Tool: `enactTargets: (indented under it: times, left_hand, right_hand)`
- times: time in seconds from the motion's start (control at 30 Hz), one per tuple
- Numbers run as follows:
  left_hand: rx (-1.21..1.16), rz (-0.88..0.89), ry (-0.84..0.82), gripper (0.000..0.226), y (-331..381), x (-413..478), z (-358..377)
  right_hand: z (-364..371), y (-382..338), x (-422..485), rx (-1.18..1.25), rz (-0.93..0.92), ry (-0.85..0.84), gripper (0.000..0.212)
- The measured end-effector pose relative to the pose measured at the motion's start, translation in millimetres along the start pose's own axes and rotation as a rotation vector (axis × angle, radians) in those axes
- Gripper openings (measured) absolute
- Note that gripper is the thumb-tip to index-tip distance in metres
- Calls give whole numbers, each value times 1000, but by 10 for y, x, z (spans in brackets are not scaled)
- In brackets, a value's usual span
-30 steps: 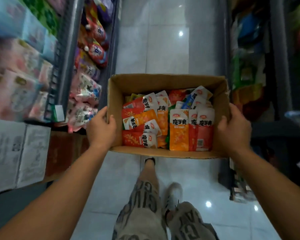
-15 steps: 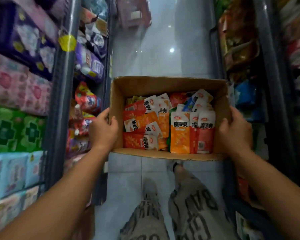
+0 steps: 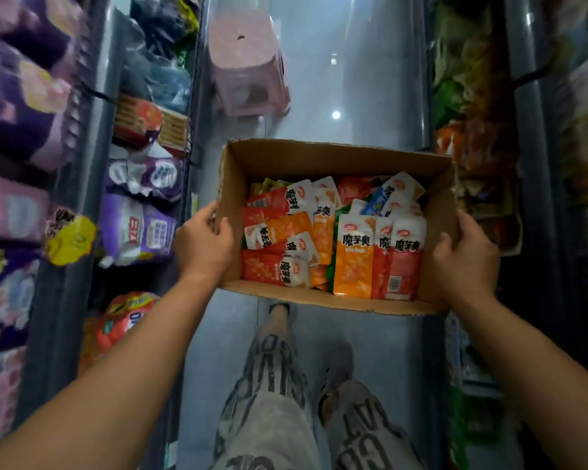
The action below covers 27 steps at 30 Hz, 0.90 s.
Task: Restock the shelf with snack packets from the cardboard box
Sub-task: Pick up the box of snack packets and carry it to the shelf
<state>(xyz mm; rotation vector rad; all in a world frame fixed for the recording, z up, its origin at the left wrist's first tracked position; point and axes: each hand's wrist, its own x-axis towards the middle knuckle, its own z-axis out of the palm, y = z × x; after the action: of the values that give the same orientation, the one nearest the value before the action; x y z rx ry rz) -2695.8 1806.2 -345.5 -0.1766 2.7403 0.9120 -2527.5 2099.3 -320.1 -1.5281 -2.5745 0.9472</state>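
An open cardboard box (image 3: 323,157) hangs in front of me above the aisle floor. It holds several snack packets (image 3: 353,259), orange, red and white with black characters, lying flat in a loose pile. My left hand (image 3: 202,244) grips the box's left wall, thumb over the rim. My right hand (image 3: 465,254) grips the right wall the same way. Both forearms reach in from the bottom corners.
Shelves (image 3: 78,184) on the left hold purple and pink packs and bagged goods. Blurred shelves (image 3: 482,137) of packets line the right. A pink plastic stool (image 3: 248,72) stands on the grey tiled floor ahead of the box. My legs show below.
I have walked forward along the aisle carrying the box. The left shelves' goods slid past, and the pink stool has come nearer. Both hands keep the same hold.
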Motion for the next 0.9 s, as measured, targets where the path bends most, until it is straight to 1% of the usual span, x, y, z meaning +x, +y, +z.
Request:
enactTargets:
  times: [0.1, 0.23, 0.37, 0.47, 0.7, 0.8, 0.9]
  left_hand:
    - [-8, 12, -21, 45, 396, 764, 110]
    - [-7, 40, -91, 42, 1008, 1860, 288]
    - [29, 164, -144, 40, 1687, 2929, 452]
    - [91, 259, -143, 36, 2274, 3637, 602]
    - [181, 428, -208, 32, 3626, 5070, 1119]
    - [192, 443, -249, 34, 4195, 5520, 1375]
    - [222, 491, -299, 36, 4639, 5953, 1638]
  right_hand:
    - [74, -475, 671, -6, 22, 14, 47]
    - [234, -1099, 1543, 0, 110, 39, 48]
    - [317, -1627, 2374, 29, 174, 80, 47]
    - [327, -1940, 2959, 63, 210, 127, 45]
    - [350, -2346, 4255, 166, 373, 189, 52]
    - [370, -2474, 4760, 214, 423, 209, 53]
    - [389, -2529, 5190, 202, 471, 219, 51]
